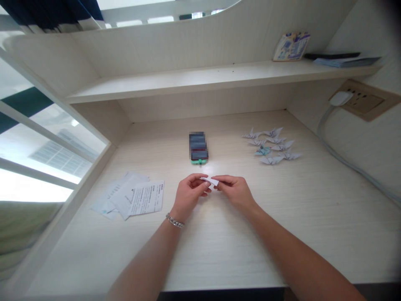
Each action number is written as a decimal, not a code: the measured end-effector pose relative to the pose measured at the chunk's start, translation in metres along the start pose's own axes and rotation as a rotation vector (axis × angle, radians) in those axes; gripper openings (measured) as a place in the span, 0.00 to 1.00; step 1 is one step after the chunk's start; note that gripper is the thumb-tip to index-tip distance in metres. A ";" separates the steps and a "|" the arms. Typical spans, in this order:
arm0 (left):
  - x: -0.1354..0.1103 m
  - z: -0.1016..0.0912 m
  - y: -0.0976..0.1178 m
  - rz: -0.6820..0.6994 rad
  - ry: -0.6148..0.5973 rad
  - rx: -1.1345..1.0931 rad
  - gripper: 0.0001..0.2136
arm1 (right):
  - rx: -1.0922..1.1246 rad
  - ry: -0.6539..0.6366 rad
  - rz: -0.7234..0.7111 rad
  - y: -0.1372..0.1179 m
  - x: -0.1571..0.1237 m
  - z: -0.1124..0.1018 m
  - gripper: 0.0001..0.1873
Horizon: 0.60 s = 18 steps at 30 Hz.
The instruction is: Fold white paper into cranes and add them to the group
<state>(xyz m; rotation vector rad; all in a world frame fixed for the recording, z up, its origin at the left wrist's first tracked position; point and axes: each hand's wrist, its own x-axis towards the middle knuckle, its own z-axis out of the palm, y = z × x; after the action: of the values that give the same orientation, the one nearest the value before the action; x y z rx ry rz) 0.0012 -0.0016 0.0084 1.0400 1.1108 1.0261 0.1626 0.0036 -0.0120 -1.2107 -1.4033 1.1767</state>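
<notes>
A small folded piece of white paper (pixel 211 180) is held above the middle of the desk. My left hand (pixel 191 190), with a silver chain bracelet (pixel 174 220) at its wrist, pinches the paper's left end between thumb and fingers. On the other side, my right hand (pixel 235 190) grips its right end with the fingertips. Just beyond both hands lies a phone (pixel 198 145) with a green edge at its near end. Several folded paper cranes (pixel 272 159) sit to the right, one of them bluish. Printed paper sheets (pixel 147 198) overlap at the left.
A shelf (pixel 175 83) runs across the back, bearing a packet (pixel 291 47) and some flat booklets (pixel 346 62). At right, a white plug sits in a wall socket (pixel 369 100), its grey cable (pixel 341 161) trailing along the desk's side. Slatted rails (pixel 46 125) border the left.
</notes>
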 end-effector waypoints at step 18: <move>0.000 0.002 -0.002 0.074 0.026 0.052 0.16 | 0.173 0.126 -0.041 -0.007 -0.002 0.001 0.15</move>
<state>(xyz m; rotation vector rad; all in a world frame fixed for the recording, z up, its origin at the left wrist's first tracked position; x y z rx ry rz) 0.0033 -0.0025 0.0066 1.1196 1.1321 1.0766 0.1606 0.0012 -0.0049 -1.1100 -1.2021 1.1486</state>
